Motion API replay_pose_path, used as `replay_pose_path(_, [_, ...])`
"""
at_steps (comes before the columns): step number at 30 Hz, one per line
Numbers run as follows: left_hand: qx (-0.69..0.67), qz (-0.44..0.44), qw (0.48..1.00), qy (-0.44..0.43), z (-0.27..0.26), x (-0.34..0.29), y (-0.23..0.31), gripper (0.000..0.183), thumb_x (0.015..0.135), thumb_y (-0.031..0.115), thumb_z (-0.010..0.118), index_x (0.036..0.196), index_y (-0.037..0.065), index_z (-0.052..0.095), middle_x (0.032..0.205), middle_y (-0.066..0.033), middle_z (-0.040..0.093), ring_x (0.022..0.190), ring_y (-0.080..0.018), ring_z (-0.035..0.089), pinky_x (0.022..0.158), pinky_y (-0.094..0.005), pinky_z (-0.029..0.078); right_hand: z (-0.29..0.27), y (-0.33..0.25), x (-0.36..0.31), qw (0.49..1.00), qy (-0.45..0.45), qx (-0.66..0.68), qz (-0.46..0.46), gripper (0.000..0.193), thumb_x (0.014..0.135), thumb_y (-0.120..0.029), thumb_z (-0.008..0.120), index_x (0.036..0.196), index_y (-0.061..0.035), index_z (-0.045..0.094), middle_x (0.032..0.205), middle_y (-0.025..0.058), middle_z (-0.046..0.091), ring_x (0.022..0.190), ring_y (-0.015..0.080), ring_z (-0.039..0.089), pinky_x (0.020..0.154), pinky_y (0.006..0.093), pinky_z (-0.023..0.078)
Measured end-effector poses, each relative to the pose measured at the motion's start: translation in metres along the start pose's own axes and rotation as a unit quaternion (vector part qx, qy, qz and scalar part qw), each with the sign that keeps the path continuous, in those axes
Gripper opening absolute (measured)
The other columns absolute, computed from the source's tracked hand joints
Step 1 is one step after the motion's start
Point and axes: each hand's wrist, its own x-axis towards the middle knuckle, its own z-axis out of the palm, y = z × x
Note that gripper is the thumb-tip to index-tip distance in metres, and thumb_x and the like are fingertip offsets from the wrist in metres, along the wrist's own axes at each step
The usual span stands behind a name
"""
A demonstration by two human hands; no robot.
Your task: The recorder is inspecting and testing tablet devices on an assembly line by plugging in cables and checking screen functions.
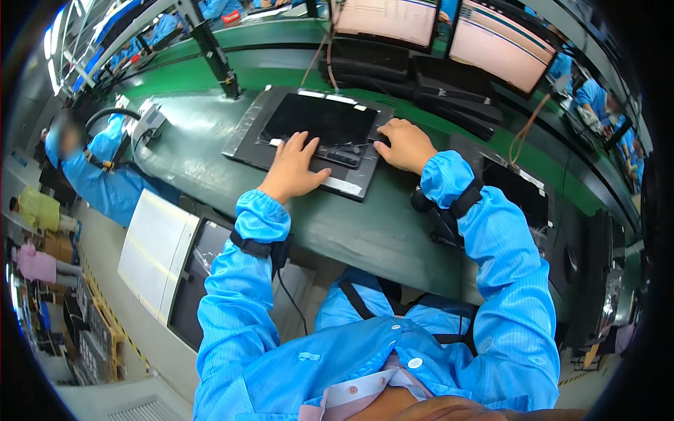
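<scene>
A glossy black display panel (323,119) lies on a dark grey flat board (246,144) on the green bench. Small white tabs sit along its edges, and clear film shows at its near side. My left hand (289,170) is open, fingers spread, with its fingertips on the panel's near left edge and the thumb stretched to the right. At the panel's right edge, my right hand (407,144) has its fingers bent and its thumb close to the index finger. Whatever lies between those fingertips is too small to make out.
Two monitors (502,42) stand behind black boxes (456,91) at the far side. Another dark panel (516,189) lies right, near a mouse (572,259). A black post (209,52) rises at far left. A co-worker in blue (105,179) is left, near a white board (158,252).
</scene>
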Motion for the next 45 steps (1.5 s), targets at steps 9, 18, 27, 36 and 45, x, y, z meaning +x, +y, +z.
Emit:
replay_pose_path(9, [-0.018,0.018,0.991,0.130,0.002,0.013,0.027,0.085,0.073,0.042,0.075,0.145,0.005,0.048,0.142,-0.0237,0.046,0.138,-0.0396,0.039,0.114,-0.0664,0.023,-0.029,-0.004,0.015,0.995,-0.006,0.096,0.023,0.023,0.085,-0.022,0.068,0.094,-0.0004,0.066,0.086,0.0179,0.068,0.080,0.0337,0.067,0.073,0.0410,0.052])
replay_pose_path(18, [-0.021,0.066,0.953,0.296,-0.023,0.002,0.002,0.036,0.070,0.001,0.069,0.105,0.009,0.065,0.100,-0.0102,0.069,0.096,-0.0300,0.068,0.083,-0.0423,0.054,-0.097,-0.062,0.011,0.998,0.033,0.045,0.014,0.061,0.083,-0.057,0.073,0.117,-0.0063,0.073,0.109,0.0185,0.072,0.101,0.0361,0.069,0.088,0.0409,0.053])
replay_pose_path(27, [-0.697,-0.206,0.630,0.274,-0.069,-0.170,0.068,0.041,0.096,0.009,0.065,0.135,-0.001,0.056,0.125,-0.0119,0.065,0.113,-0.0208,0.063,0.100,-0.0365,0.049,-0.106,-0.030,-0.189,0.997,0.060,-0.055,0.013,0.015,0.085,-0.018,0.073,0.088,-0.0037,0.068,0.083,0.0124,0.061,0.082,0.0328,0.061,0.070,0.0427,0.050])
replay_pose_path(36, [-0.863,-0.283,0.416,0.038,0.014,-0.206,0.145,0.040,0.096,0.001,0.062,0.135,0.001,0.054,0.131,-0.0102,0.061,0.122,-0.0238,0.058,0.103,-0.0410,0.047,-0.070,-0.038,-0.288,0.980,0.055,-0.141,0.131,0.022,0.088,-0.015,0.069,0.107,-0.0045,0.063,0.094,0.0133,0.060,0.083,0.0343,0.062,0.073,0.0417,0.050])
replay_pose_path(45, [-0.837,-0.299,0.458,-0.023,0.025,-0.207,0.171,0.040,0.101,0.010,0.056,0.139,-0.001,0.048,0.133,-0.0152,0.059,0.123,-0.0284,0.059,0.105,-0.0454,0.049,-0.075,-0.008,-0.282,0.995,-0.007,0.033,0.097,0.015,0.089,-0.015,0.069,0.097,-0.0043,0.063,0.091,0.0128,0.064,0.083,0.0346,0.064,0.070,0.0437,0.051])
